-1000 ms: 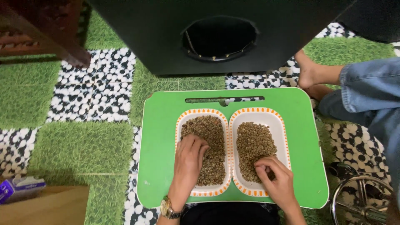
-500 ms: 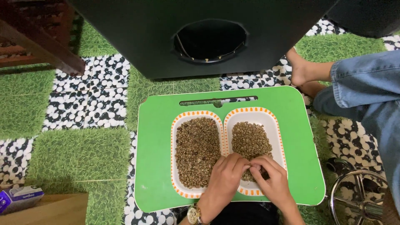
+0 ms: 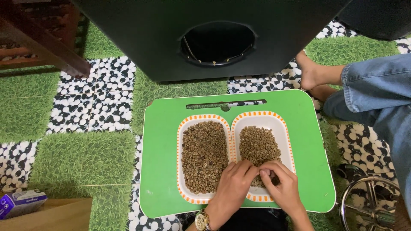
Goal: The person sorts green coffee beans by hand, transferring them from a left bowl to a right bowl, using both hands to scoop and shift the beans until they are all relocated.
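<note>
**Two dishes of beans, both hands in the right one**

Left hand [image 3: 231, 184] and right hand [image 3: 282, 188] meet fingertip to fingertip over the right dish [image 3: 282, 128] on the green tray [image 3: 162, 145], seemingly pinching beans [image 3: 259, 143]. Left dish [image 3: 182, 162] is fuller; sorting looks unfinished.

Two dishes side by side mid-tray [image 3: 162, 171]: left dish [image 3: 204, 156], right dish [image 3: 262, 152], beans in both. Left hand [image 3: 231, 186] and right hand [image 3: 280, 188] touching over right dish's near edge.
</note>
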